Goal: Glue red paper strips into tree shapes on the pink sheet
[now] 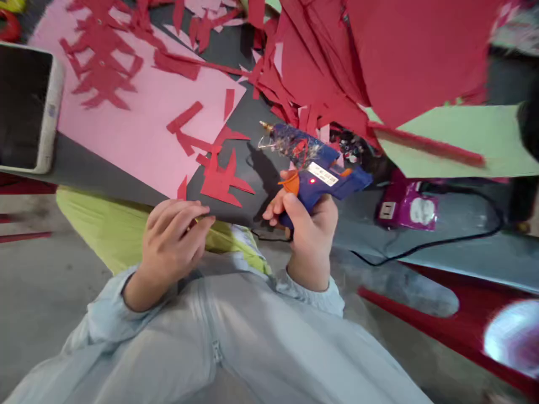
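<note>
My right hand is wrapped round the handle of a blue glue gun, whose orange trigger sits at the fingers. A red light glows on the gun, stringy glue clings to its barrel, and the nozzle points up and left. At the table's front edge my left hand has thumb and fingers drawn together; what they pinch, if anything, I cannot make out. Just beyond it lies a cut red paper piece. A larger red paper cutout rests on a pink sheet.
A phone lies at the left. Red paper sheets and scraps cover the back, with a light green sheet at right. A purple box with a black cable stands near the right edge.
</note>
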Motion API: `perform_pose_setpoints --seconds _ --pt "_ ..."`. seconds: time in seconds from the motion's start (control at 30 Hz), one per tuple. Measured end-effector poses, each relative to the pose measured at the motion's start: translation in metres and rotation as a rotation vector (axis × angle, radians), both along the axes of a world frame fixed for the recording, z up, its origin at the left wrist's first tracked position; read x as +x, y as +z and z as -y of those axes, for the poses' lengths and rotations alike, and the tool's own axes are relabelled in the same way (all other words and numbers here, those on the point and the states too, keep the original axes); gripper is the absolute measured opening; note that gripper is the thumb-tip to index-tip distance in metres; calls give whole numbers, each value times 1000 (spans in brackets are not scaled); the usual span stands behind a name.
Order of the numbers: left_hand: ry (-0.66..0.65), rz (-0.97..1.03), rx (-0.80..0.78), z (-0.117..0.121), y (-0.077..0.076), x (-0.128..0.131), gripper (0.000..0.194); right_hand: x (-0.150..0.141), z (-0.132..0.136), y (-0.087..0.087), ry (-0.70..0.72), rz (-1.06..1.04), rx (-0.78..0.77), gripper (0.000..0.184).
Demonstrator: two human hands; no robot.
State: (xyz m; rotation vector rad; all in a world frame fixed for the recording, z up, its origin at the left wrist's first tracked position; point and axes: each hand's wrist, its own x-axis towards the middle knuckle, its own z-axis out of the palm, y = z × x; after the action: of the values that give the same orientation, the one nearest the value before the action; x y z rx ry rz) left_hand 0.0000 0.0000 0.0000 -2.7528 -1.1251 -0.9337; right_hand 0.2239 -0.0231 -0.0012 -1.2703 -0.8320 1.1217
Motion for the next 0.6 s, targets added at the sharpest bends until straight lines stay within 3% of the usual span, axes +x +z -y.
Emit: perform_pose_setpoints --seconds 0.37,0.6 --pt "13 -79 -36 5 7 10 31 0 -1 -4 7 -8 14 21" --pt "44 -102 -42 4 -2 13 36 0 -1 -4 6 12 3 27"
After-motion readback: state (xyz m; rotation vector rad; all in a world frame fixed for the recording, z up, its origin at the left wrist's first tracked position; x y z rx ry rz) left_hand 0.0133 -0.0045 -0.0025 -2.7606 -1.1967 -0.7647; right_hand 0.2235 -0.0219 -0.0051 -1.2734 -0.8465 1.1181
